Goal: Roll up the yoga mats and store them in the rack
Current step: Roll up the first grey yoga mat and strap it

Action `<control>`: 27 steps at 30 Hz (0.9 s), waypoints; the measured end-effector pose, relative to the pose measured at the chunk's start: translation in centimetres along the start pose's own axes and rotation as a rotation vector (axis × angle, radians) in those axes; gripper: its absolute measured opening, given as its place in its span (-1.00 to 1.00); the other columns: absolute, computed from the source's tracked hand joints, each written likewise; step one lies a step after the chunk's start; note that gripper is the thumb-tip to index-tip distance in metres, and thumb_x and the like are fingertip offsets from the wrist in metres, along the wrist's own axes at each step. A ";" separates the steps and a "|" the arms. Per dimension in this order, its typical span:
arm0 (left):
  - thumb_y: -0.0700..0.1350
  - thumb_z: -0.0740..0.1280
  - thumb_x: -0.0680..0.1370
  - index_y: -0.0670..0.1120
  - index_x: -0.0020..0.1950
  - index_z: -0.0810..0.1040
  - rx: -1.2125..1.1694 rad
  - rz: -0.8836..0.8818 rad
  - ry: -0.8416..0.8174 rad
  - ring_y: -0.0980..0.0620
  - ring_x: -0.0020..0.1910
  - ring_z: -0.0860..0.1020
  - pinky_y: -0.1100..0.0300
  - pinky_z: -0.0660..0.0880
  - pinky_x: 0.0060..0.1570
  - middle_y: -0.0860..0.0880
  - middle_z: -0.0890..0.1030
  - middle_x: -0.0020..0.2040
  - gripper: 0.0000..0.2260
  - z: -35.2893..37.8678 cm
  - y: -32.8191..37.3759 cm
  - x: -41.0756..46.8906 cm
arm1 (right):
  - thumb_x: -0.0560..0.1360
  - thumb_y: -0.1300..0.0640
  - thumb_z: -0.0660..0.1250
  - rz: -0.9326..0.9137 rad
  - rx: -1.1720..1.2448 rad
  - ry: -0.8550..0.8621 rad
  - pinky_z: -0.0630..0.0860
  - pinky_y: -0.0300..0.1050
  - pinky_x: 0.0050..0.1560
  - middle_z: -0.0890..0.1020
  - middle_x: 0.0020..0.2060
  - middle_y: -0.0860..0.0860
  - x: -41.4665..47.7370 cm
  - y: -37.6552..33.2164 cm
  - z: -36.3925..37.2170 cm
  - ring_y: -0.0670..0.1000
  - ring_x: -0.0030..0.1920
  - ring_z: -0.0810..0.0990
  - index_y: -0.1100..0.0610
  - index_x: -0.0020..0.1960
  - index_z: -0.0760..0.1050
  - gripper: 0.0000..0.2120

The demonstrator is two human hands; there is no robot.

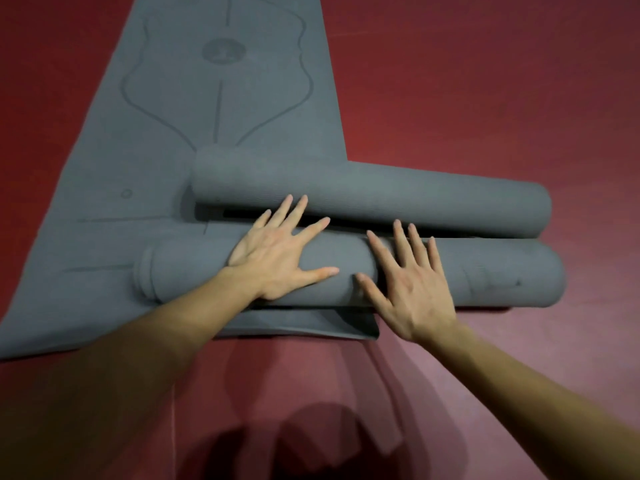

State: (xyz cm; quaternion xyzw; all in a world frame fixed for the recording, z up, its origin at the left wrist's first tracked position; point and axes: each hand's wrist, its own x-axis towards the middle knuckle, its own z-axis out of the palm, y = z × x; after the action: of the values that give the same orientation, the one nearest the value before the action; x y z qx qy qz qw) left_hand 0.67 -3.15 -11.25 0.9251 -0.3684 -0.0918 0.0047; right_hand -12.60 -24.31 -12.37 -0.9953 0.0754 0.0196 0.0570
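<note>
A grey yoga mat (194,109) with printed alignment lines lies flat on the floor, stretching away to the far left. Two grey rolls lie across its near end. The far roll (398,199) sits beyond the near roll (502,275). My left hand (277,254) rests flat, fingers spread, on top of the near roll, fingertips reaching the gap between the rolls. On the same roll, a little to the right, my right hand (412,289) presses palm down with fingers spread. A loose flat edge (311,323) of mat shows under the near roll.
The floor (485,81) is dark red all around the mats. My shadow falls on the floor at the bottom centre. No rack is in view.
</note>
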 end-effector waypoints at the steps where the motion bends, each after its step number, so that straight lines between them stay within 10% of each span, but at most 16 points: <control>1: 0.59 -0.19 0.42 0.21 0.65 0.01 0.008 0.006 0.015 -0.09 0.66 -0.11 -0.09 0.02 0.60 -0.10 -0.08 0.68 -0.13 0.0 -0.1 0.0 | 0.60 -0.40 -0.11 -0.005 -0.010 0.000 0.00 0.25 0.62 0.21 0.62 0.21 0.3 0.1 0.2 0.25 0.63 0.12 -0.07 0.65 0.19 -0.28; 6: 0.42 -0.07 0.56 0.05 0.63 0.22 -0.035 -0.006 0.197 -0.10 0.62 0.17 -0.12 0.12 0.57 -0.12 0.21 0.64 -0.26 1.1 0.0 -0.7 | 0.52 -0.45 -0.23 0.016 -0.019 -0.078 0.01 0.23 0.60 0.24 0.61 0.19 4.5 0.7 -0.6 0.24 0.62 0.15 -0.11 0.61 0.25 -0.19; 11: 0.56 -0.02 0.45 0.12 0.67 -0.03 0.027 -0.021 0.130 -0.08 0.66 0.00 -0.18 0.00 0.59 -0.06 0.05 0.68 -0.11 1.3 -0.2 -1.0 | 0.52 -0.46 -0.24 0.057 -0.047 -0.030 -0.19 0.29 0.59 0.01 0.66 0.20 7.2 0.8 -0.8 0.22 0.66 -0.15 -0.16 0.66 0.06 -0.21; 17: 0.59 0.31 0.25 0.10 0.67 -0.11 0.116 -0.012 0.073 -0.10 0.65 0.03 -0.13 0.03 0.59 -0.03 0.03 0.68 0.17 1.4 -0.8 0.5 | 0.59 -0.40 -0.07 0.020 0.002 0.064 -0.10 0.28 0.61 0.05 0.64 0.27 3.7 0.9 0.3 0.26 0.66 -0.06 -0.11 0.67 0.10 -0.28; 27: 0.43 0.51 0.23 0.01 0.57 0.30 0.099 0.043 0.283 -0.14 0.41 0.45 -0.09 0.31 0.49 -0.04 0.47 0.46 0.02 3.4 0.1 -2.5 | 0.57 -0.38 0.02 0.014 0.017 0.078 -0.05 0.28 0.62 0.13 0.63 0.25 -1.6 0.1 0.7 0.25 0.65 0.03 -0.02 0.66 0.13 -0.24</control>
State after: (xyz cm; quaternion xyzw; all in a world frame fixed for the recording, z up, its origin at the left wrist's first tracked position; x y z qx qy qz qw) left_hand -1.76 -1.32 -14.15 0.9198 -0.3878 0.0581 0.0130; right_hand -14.17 -24.06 -12.96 -0.9942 0.0849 -0.0195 0.0624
